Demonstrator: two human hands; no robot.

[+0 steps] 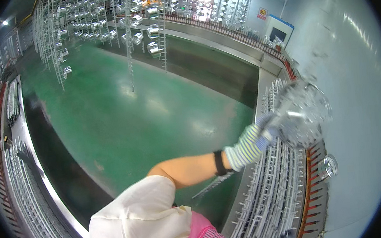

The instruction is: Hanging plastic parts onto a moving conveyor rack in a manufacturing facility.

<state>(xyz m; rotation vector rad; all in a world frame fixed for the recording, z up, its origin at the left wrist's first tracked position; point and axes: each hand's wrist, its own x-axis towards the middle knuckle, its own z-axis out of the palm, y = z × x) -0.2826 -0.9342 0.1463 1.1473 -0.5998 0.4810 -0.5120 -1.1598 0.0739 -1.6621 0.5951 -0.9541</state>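
Observation:
My left arm, in a white sleeve with a black wristband, reaches across to the right. My left hand (pixel 251 144) wears a striped glove, and its fingers look closed at the near edge of a shiny round metal part (pixel 300 117). Motion blurs that part and the fingertips, so its exact kind does not show. It is held above long silvery racks (pixel 269 189) with short side prongs, stacked on the right. I cannot make out my right hand anywhere in view.
Hanging racks (pixel 129 56) carry shiny metal cups over the green floor (pixel 136 119). A red-brown pronged conveyor track (pixel 312 194) curves along the right, with a shiny ring-shaped part (pixel 328 167) beside it. More racks (pixel 33 191) lie on the left ledge.

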